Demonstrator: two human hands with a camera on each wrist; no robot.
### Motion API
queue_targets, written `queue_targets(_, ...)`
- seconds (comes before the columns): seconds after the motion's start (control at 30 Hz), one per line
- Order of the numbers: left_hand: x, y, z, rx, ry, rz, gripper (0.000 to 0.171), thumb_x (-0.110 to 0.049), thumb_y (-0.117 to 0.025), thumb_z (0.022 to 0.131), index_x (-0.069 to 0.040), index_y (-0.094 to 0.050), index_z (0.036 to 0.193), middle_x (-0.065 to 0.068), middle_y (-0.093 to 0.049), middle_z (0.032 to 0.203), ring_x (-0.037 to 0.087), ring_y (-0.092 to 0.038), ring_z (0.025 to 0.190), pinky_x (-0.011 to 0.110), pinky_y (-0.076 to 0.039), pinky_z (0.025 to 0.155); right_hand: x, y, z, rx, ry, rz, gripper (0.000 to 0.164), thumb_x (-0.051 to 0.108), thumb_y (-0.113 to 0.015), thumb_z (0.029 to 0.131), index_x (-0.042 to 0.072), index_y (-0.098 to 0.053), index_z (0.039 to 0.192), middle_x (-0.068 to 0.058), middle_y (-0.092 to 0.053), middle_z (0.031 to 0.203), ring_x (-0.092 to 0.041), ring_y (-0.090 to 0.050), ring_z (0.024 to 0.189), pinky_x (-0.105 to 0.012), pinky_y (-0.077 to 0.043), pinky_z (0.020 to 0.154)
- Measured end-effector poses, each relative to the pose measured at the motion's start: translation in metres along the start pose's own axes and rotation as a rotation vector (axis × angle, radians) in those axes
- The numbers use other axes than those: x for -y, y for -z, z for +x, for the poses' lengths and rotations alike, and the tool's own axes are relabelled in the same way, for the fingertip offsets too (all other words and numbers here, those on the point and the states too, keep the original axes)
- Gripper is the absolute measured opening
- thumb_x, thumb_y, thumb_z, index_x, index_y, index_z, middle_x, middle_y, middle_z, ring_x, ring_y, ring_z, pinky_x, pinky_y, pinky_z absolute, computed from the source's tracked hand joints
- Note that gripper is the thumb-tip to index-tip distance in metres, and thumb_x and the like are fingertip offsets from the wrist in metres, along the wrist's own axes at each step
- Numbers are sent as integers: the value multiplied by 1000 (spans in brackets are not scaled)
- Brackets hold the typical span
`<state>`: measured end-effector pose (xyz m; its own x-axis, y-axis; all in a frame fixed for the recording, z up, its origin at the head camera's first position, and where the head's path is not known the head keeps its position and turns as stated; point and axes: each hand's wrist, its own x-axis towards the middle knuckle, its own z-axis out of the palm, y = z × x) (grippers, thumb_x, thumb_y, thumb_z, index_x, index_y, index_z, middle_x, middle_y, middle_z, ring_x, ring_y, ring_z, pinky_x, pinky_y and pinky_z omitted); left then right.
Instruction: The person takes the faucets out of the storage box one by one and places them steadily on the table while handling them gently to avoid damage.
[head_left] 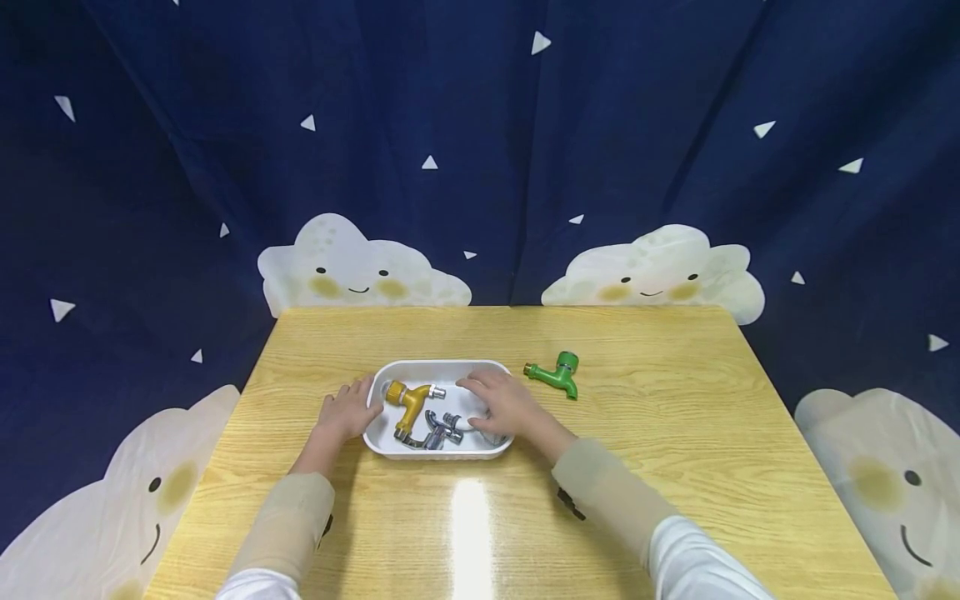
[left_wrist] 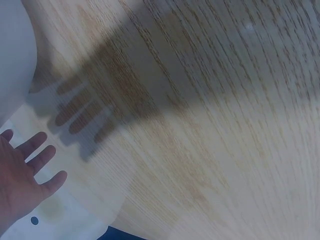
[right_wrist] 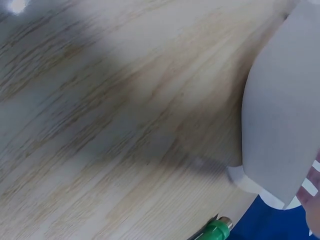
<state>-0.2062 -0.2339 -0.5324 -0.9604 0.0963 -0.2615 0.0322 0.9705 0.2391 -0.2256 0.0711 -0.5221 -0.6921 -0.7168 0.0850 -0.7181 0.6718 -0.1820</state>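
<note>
A white tray stands on the table. Inside it lie a yellow tap, a curved chrome tap and other chrome parts, some of them under my right hand. That hand is over the tray's right end, its fingers spread and a little bent, and nothing shows between them. My left hand is at the tray's left end, thumb by the rim. In the left wrist view, the left hand has its fingers apart. The tray's wall partly hides the right hand in the right wrist view.
A green tap lies on the wooden table, right of the tray and beyond it. Behind the table hangs a dark blue curtain with white triangles and printed clouds.
</note>
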Motion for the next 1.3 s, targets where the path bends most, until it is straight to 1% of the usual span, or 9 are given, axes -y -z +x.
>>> queue_targets(0.13,0,0,0,-1,-2,3,68,-37,-36,89,0,-20,143,24,-30,142,46,-28,127,65,-24,97,4,-3,1,49,-11,-8,67,46,-61,79,23,-38,138,-7,-44,136,-27,-40,125,-46,-31,104)
queue_targets(0.33,1,0,0,-6,-5,4,68,-38,-36,89,0,-21,143,25,-31,142,46,-29,127,65,-25,97,9,-4,3,101,-9,-23,68,43,-60,80,20,-37,139,-8,-44,136,-28,-39,126,-46,-29,105)
queue_targets(0.53,1,-1,1,-6,-3,-1,68,-39,-37,89,-1,-21,143,25,-31,142,45,-28,127,65,-24,97,11,-8,3,108,-10,-11,67,38,-61,79,17,-38,139,-10,-46,134,-29,-42,123,-48,-31,103)
queue_targets(0.57,1,-1,1,-5,-2,-1,68,-39,-37,89,-1,-21,143,25,-31,142,45,-28,127,65,-24,97,12,-8,3,99,-3,-25,66,37,-61,79,16,-39,138,-11,-47,132,-30,-44,121,-48,-33,101)
queue_targets(0.67,2,-1,2,-4,-1,-1,68,-39,-37,89,-1,-21,143,25,-31,142,45,-28,127,65,-24,98,14,-8,3,101,-1,-45,66,36,-61,79,14,-39,137,-11,-49,130,-29,-46,118,-48,-35,99)
queue_targets(0.83,2,-2,2,-6,-3,1,68,-38,-37,89,0,-21,143,25,-31,142,46,-28,127,66,-23,98,16,-10,3,140,-35,-67,65,36,-61,80,16,-40,137,-9,-49,131,-28,-46,118,-49,-34,100)
queue_targets(0.97,2,-1,1,-6,-3,-3,69,-39,-37,89,0,-21,143,25,-31,142,45,-28,127,66,-23,98,17,-13,4,160,-52,-98,64,35,-62,79,17,-41,136,-6,-50,130,-26,-47,117,-48,-35,100)
queue_targets(1.2,2,-2,2,0,2,-11,69,-39,-36,88,-1,-21,144,24,-30,143,45,-27,128,65,-22,98,19,-17,5,166,-64,-118,61,34,-62,78,15,-44,134,-6,-52,127,-25,-49,115,-48,-35,100)
queue_targets(1.3,1,-2,2,-7,-4,-9,68,-39,-36,88,-2,-21,143,24,-31,142,45,-28,127,65,-24,97,21,-17,5,172,-68,-136,59,34,-61,78,14,-46,132,-6,-53,124,-24,-50,113,-46,-37,99)
